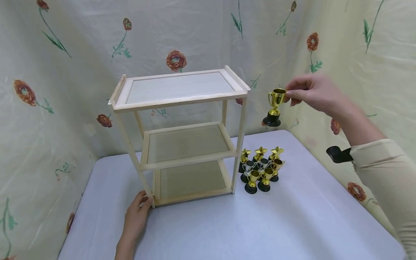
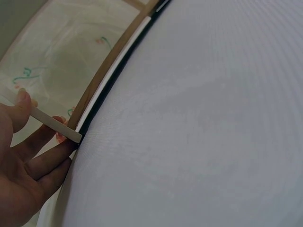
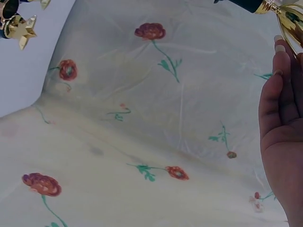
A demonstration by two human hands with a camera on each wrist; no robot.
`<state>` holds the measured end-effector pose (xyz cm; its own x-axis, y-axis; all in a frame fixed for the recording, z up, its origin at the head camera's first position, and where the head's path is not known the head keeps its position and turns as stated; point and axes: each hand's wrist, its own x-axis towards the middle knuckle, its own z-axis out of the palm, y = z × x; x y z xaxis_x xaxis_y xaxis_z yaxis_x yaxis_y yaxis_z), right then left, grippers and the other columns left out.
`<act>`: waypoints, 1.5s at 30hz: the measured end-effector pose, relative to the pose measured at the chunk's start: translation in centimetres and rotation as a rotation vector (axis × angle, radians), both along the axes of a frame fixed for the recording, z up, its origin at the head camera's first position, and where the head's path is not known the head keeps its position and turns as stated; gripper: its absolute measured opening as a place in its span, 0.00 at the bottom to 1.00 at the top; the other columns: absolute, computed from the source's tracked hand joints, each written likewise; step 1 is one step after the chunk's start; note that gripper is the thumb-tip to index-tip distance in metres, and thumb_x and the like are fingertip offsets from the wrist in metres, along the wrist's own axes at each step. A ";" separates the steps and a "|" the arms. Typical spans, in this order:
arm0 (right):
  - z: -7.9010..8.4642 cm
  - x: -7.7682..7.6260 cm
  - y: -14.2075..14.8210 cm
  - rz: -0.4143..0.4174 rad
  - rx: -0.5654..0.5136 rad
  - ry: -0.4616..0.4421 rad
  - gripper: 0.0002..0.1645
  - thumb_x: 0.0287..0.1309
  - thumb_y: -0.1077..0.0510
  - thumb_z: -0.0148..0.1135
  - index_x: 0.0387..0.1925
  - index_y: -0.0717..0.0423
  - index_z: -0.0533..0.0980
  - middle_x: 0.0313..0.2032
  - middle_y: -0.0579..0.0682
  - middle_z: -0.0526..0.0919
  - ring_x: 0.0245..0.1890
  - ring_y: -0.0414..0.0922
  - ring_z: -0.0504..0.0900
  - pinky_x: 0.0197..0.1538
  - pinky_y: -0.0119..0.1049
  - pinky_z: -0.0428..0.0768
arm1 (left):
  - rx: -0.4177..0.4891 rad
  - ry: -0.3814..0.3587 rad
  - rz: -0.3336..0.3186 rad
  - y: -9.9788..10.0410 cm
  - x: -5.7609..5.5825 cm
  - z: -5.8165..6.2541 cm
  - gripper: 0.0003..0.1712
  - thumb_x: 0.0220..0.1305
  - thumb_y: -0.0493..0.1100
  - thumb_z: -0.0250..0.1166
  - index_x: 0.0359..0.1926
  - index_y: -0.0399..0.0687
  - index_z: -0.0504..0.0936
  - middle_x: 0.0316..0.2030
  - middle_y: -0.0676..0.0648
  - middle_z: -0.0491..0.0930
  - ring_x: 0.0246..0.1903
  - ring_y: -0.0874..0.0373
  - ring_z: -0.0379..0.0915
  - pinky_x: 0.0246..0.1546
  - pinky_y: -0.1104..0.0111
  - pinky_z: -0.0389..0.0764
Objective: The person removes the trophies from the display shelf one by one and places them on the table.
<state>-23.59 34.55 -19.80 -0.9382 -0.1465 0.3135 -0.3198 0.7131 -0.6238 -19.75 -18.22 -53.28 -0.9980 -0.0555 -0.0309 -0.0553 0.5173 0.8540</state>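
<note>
A three-tier wooden shelf (image 1: 182,102) with pale trays stands left of centre on the table. Low down, my left hand (image 1: 134,218) grips its front left leg, with thumb and fingers on either side of the strip (image 2: 54,124) in the left wrist view. My right hand (image 1: 316,90) pinches a small gold trophy cup (image 1: 276,101) by one handle. It hangs upright in the air, its black base above table height, right of the top tier. The right wrist view catches only part of this trophy (image 3: 258,4) at the top edge.
Close by the shelf's right side stand several small trophies in rows: gold star trophies (image 1: 261,153) behind, silver cups (image 1: 263,164) and gold cups (image 1: 267,176) in front. White cloth covers the table (image 1: 208,231). Flower-printed curtains (image 1: 201,32) enclose the back and sides.
</note>
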 end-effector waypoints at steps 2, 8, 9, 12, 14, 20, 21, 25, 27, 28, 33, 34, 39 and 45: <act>-0.5 0.1 0.1 -0.006 0.021 -0.008 0.13 0.68 0.56 0.61 0.45 0.62 0.81 0.28 0.37 0.87 0.29 0.37 0.85 0.35 0.24 0.82 | -0.002 -0.001 0.000 0.0 0.0 0.0 0.26 0.74 0.60 0.52 0.68 0.58 0.69 0.62 0.39 0.76 0.61 0.37 0.73 0.59 0.42 0.74; -1.8 0.1 0.4 -0.021 0.032 -0.026 0.12 0.68 0.57 0.61 0.45 0.63 0.81 0.28 0.39 0.87 0.29 0.39 0.84 0.35 0.25 0.81 | 0.002 -0.008 0.000 0.0 -0.1 0.0 0.27 0.74 0.60 0.52 0.68 0.58 0.69 0.62 0.39 0.76 0.61 0.36 0.73 0.59 0.42 0.74; -1.9 0.0 0.5 -0.019 0.031 -0.021 0.12 0.68 0.58 0.61 0.44 0.63 0.81 0.28 0.40 0.87 0.28 0.39 0.84 0.34 0.26 0.82 | 0.004 -0.012 -0.001 0.0 -0.1 0.0 0.27 0.74 0.61 0.52 0.68 0.58 0.69 0.62 0.39 0.76 0.61 0.36 0.73 0.59 0.42 0.74; -2.5 -0.1 0.5 -0.013 0.031 -0.014 0.10 0.67 0.60 0.61 0.44 0.63 0.82 0.29 0.41 0.88 0.27 0.39 0.84 0.33 0.28 0.83 | 0.004 -0.016 -0.006 0.0 -0.1 0.1 0.28 0.74 0.62 0.52 0.68 0.58 0.69 0.62 0.39 0.76 0.62 0.36 0.73 0.59 0.41 0.74; -2.9 -0.1 0.6 -0.013 0.027 -0.026 0.10 0.67 0.60 0.61 0.44 0.63 0.82 0.29 0.41 0.88 0.27 0.39 0.84 0.33 0.28 0.83 | 0.004 -0.018 -0.007 0.0 0.0 0.1 0.28 0.74 0.62 0.52 0.68 0.58 0.69 0.62 0.39 0.76 0.62 0.37 0.73 0.59 0.41 0.74; -4.0 -0.3 1.1 -0.007 -0.004 -0.043 0.10 0.68 0.61 0.59 0.44 0.65 0.81 0.27 0.39 0.87 0.26 0.39 0.84 0.33 0.28 0.83 | 0.008 -0.021 -0.006 -0.1 0.0 0.0 0.28 0.74 0.62 0.52 0.68 0.59 0.68 0.63 0.39 0.75 0.63 0.36 0.71 0.60 0.41 0.73; -4.2 -0.3 1.2 -0.011 0.001 -0.045 0.10 0.68 0.62 0.59 0.44 0.65 0.81 0.27 0.39 0.87 0.26 0.39 0.84 0.33 0.28 0.83 | 0.009 -0.022 -0.006 -0.1 0.0 0.0 0.28 0.74 0.63 0.52 0.68 0.59 0.68 0.63 0.39 0.75 0.63 0.36 0.71 0.60 0.41 0.73; -5.0 -0.2 1.5 -0.028 0.035 -0.055 0.10 0.67 0.62 0.60 0.44 0.64 0.81 0.25 0.37 0.86 0.25 0.39 0.83 0.32 0.28 0.82 | 0.009 -0.029 -0.004 -0.1 -0.1 0.0 0.29 0.73 0.64 0.51 0.68 0.59 0.68 0.63 0.39 0.75 0.63 0.37 0.71 0.60 0.41 0.73; -5.3 -0.1 1.7 -0.039 0.049 -0.064 0.10 0.67 0.62 0.60 0.44 0.64 0.82 0.25 0.36 0.85 0.25 0.38 0.84 0.32 0.28 0.82 | 0.009 -0.029 -0.002 -0.1 -0.1 0.0 0.29 0.73 0.64 0.51 0.68 0.59 0.68 0.63 0.40 0.75 0.63 0.37 0.71 0.60 0.41 0.73; -5.5 0.0 1.8 -0.036 0.049 -0.066 0.09 0.67 0.62 0.60 0.44 0.64 0.82 0.26 0.37 0.86 0.25 0.38 0.84 0.32 0.28 0.82 | 0.007 -0.029 -0.002 -0.1 0.0 0.1 0.29 0.73 0.64 0.51 0.68 0.59 0.68 0.63 0.40 0.75 0.63 0.37 0.72 0.60 0.41 0.74; -6.2 0.4 2.2 -0.028 0.043 -0.085 0.10 0.68 0.63 0.59 0.45 0.64 0.81 0.28 0.40 0.87 0.26 0.38 0.84 0.33 0.28 0.83 | 0.005 -0.022 0.003 0.0 -0.1 0.1 0.28 0.74 0.62 0.51 0.69 0.58 0.68 0.63 0.39 0.76 0.61 0.37 0.74 0.59 0.42 0.75; -6.3 0.4 2.3 -0.024 0.039 -0.090 0.10 0.68 0.63 0.59 0.45 0.64 0.81 0.29 0.41 0.87 0.26 0.38 0.84 0.34 0.28 0.83 | 0.005 -0.020 0.004 0.0 -0.1 0.1 0.28 0.74 0.61 0.52 0.68 0.59 0.68 0.62 0.39 0.76 0.60 0.38 0.74 0.59 0.43 0.75; -7.1 0.5 2.8 -0.019 0.022 -0.113 0.10 0.68 0.64 0.57 0.46 0.65 0.81 0.30 0.44 0.87 0.26 0.41 0.84 0.34 0.28 0.83 | 0.002 -0.004 0.006 0.0 -0.1 0.0 0.27 0.75 0.60 0.52 0.68 0.58 0.69 0.62 0.39 0.76 0.59 0.37 0.76 0.58 0.43 0.76; -8.4 0.8 3.4 -0.032 0.020 -0.151 0.10 0.68 0.64 0.58 0.45 0.65 0.81 0.31 0.46 0.88 0.26 0.40 0.84 0.35 0.28 0.84 | 0.005 -0.005 0.002 0.0 -0.1 0.0 0.26 0.75 0.60 0.52 0.68 0.57 0.69 0.61 0.39 0.77 0.61 0.38 0.74 0.60 0.44 0.75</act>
<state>-22.78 37.98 -28.16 -0.9787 -0.1210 0.1660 -0.2008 0.7341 -0.6486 -19.80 -18.22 -53.33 -0.9977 -0.0577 -0.0366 -0.0611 0.5126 0.8565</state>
